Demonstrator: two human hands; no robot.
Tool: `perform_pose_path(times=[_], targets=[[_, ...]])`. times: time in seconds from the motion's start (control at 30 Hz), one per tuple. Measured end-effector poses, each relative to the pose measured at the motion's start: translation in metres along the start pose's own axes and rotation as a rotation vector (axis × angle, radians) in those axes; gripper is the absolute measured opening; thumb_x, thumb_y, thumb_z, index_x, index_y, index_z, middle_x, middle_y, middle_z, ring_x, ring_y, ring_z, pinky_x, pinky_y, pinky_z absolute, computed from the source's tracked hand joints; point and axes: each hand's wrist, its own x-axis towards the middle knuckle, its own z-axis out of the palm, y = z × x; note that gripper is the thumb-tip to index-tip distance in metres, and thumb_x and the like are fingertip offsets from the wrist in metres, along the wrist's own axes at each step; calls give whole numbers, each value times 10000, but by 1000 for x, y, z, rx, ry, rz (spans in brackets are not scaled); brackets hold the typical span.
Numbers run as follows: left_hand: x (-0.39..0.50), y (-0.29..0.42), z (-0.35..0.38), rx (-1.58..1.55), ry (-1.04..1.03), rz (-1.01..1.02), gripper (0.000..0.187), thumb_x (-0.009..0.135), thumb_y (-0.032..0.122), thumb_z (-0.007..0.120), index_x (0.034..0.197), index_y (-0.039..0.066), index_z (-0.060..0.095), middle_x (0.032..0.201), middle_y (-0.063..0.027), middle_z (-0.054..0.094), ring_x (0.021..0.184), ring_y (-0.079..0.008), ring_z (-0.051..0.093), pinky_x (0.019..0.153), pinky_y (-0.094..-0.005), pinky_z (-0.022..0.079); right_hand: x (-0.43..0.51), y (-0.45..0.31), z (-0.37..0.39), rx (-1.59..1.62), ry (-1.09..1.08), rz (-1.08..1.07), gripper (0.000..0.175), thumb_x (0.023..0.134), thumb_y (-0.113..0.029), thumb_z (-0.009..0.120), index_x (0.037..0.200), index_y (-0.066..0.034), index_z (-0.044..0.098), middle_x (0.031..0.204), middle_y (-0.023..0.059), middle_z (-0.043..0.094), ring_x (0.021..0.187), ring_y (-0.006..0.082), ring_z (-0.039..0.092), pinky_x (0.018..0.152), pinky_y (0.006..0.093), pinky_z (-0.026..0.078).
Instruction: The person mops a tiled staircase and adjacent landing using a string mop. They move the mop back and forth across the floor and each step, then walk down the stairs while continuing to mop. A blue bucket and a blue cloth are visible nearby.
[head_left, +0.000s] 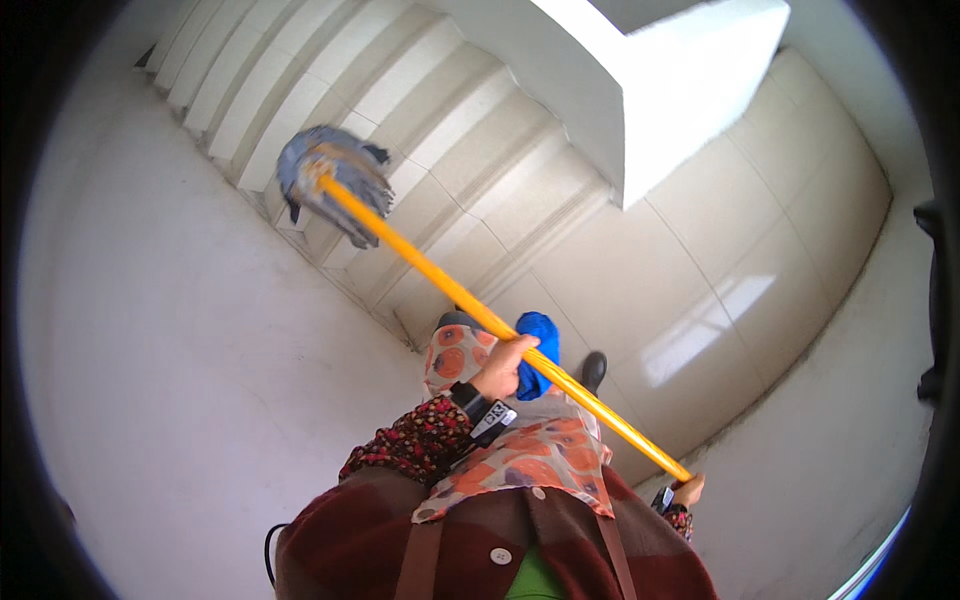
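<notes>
A mop with a yellow handle (427, 266) slants across the view. Around the middle of its handle, my left hand (504, 369) is closed. My right hand (688, 491) grips the handle's near end, at the lower right. A bundled blue cloth (538, 352) shows on both sides of the handle beside my left fingers; whether those fingers hold it I cannot tell. The grey string mop head (341, 184) is over the light stair treads (442, 195), close to the left wall, and slightly blurred. It hides part of several steps.
A white wall (187, 315) borders the stairs on the left. On the other side stands a white stair parapet (675, 90). Pale tiled landing (720, 247) extends to the right wall (817, 420). One dark boot (594, 371) rests on the landing.
</notes>
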Motion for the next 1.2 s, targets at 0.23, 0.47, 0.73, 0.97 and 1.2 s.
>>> perform_pose_path(times=[0.23,0.47,0.73,0.97,1.2], targets=[[13,-5,57,126,-246,234,123,789,113,632,811,84,514,761,-2,516,756,-94,518,688,-261,448,63,-56,0,425,-345,-147,218,765,-312,510,719,-101,539,653,3,511,586,166,511,519,276,412],[46,-10,60,-183,-404,-25,280,816,217,535,1035,44,510,964,-75,567,892,-193,552,836,-361,452,-46,-203,-43,512,4,-1049,329,864,-324,540,843,5,551,751,62,535,710,154,521,659,328,464],[-78,125,120,-475,-376,35,327,801,252,543,1069,66,523,1008,-82,574,980,-244,532,916,-413,389,-292,-450,-32,-425,534,-1934,268,836,-199,625,971,18,547,855,122,587,838,260,591,815,397,491],[-38,341,346,-446,-89,15,309,786,294,541,1021,96,562,986,-83,591,893,-248,564,838,-415,434,-445,-777,274,313,-523,-1416,458,904,-383,386,1100,30,417,668,10,351,589,123,360,552,259,351],[295,91,682,-240,218,245,342,789,321,563,1053,108,521,1021,-73,544,926,-241,541,850,-409,442,62,-1011,388,797,-1083,-635,101,823,-117,446,725,-124,422,502,-66,321,446,49,300,450,212,301]])
